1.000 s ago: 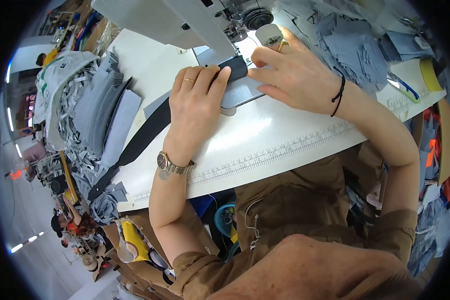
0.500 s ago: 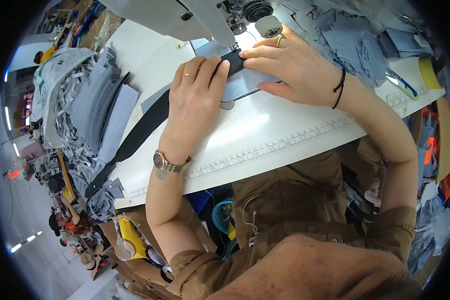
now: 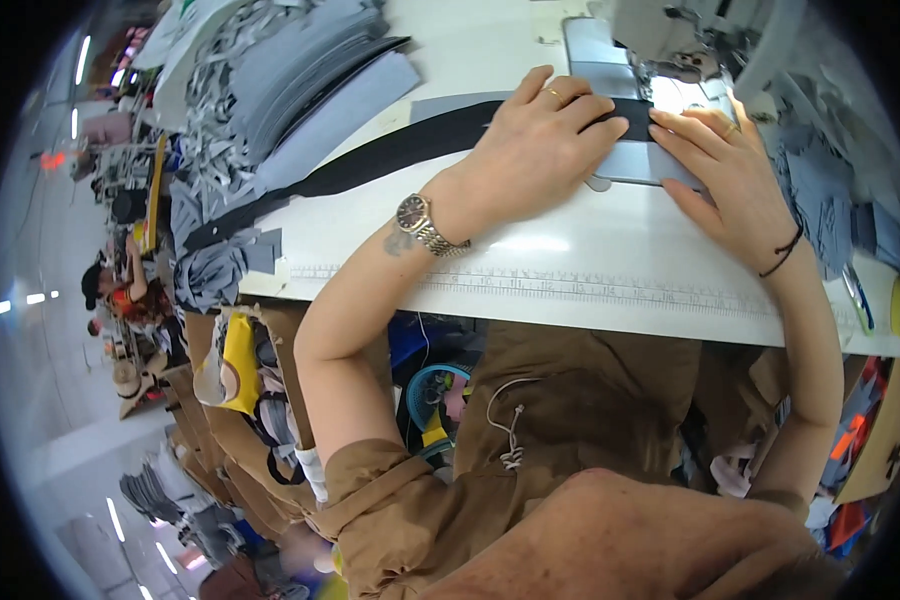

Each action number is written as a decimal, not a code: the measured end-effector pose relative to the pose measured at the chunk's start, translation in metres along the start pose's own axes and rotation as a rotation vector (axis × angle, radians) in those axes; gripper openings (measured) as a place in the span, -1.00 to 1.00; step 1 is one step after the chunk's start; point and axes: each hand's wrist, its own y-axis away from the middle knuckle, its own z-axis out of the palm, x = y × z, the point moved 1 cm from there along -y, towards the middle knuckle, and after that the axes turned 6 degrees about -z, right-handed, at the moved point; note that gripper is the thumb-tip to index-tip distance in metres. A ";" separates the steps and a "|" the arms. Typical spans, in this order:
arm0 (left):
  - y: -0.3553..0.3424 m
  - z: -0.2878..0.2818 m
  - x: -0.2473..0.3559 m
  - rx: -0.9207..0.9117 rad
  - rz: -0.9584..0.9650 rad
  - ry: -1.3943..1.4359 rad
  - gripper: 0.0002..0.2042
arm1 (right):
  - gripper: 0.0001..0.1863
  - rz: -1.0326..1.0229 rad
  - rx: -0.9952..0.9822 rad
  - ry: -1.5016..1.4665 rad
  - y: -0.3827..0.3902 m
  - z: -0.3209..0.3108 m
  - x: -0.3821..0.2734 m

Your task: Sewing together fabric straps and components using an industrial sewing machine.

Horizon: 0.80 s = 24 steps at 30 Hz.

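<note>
Left hand covers black strip crossing bench to left edge, grip unclear; likely soft, light: hold both sides.

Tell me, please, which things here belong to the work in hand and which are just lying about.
In use:
black strip, with the left hand on it and the right hand at its end
sewing machine
metal plate
white table

Apparently just lying about:
stack of grey pieces
grey scraps
blue basket below the table
blue-and-green tool
</note>
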 end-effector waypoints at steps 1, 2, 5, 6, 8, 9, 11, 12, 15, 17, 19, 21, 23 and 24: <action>0.006 -0.006 -0.009 0.050 -0.036 0.009 -0.68 | -0.55 -0.029 0.004 0.005 -0.002 -0.001 0.000; 0.015 -0.018 -0.022 0.040 -0.127 0.014 -0.74 | -0.55 -0.024 0.005 -0.010 -0.001 -0.003 0.000; 0.043 -0.050 -0.070 0.167 -0.363 -0.200 -0.86 | -0.55 0.014 0.005 -0.038 0.000 -0.007 -0.001; 0.053 -0.055 -0.085 0.070 -0.426 -0.259 -0.88 | -0.55 0.037 -0.027 -0.049 0.000 -0.008 -0.001; 0.070 -0.056 -0.104 -0.030 -0.499 -0.315 -0.90 | -0.56 0.026 -0.003 -0.052 0.001 -0.008 -0.001; 0.075 -0.054 -0.110 -0.076 -0.432 -0.347 -0.91 | -0.57 0.036 -0.023 -0.042 0.000 -0.007 -0.001; 0.083 -0.049 -0.117 -0.113 -0.354 -0.363 -0.91 | -0.58 0.041 -0.011 -0.051 0.001 -0.005 -0.001; 0.085 -0.047 -0.118 -0.115 -0.371 -0.345 -0.91 | -0.58 0.059 -0.015 -0.072 0.001 -0.003 -0.001; 0.076 -0.053 -0.116 -0.091 -0.417 -0.274 -0.93 | -0.59 0.059 0.009 -0.054 0.004 -0.001 0.000; 0.060 -0.054 -0.106 -0.079 -0.459 -0.208 -0.95 | -0.61 0.094 0.022 -0.097 0.006 0.000 0.001; 0.037 -0.057 -0.089 0.076 -0.322 -0.311 -0.96 | -0.56 0.061 -0.038 -0.079 0.006 0.001 0.002; 0.009 -0.047 -0.062 0.093 -0.193 -0.249 -0.94 | -0.56 0.073 -0.027 -0.095 0.006 -0.001 0.001; -0.011 -0.026 -0.025 -0.011 0.015 -0.126 -0.83 | -0.55 0.110 -0.054 -0.097 0.006 -0.002 -0.001; -0.019 -0.013 -0.008 -0.025 0.049 -0.055 -0.81 | -0.55 0.113 -0.057 -0.095 0.006 -0.003 -0.001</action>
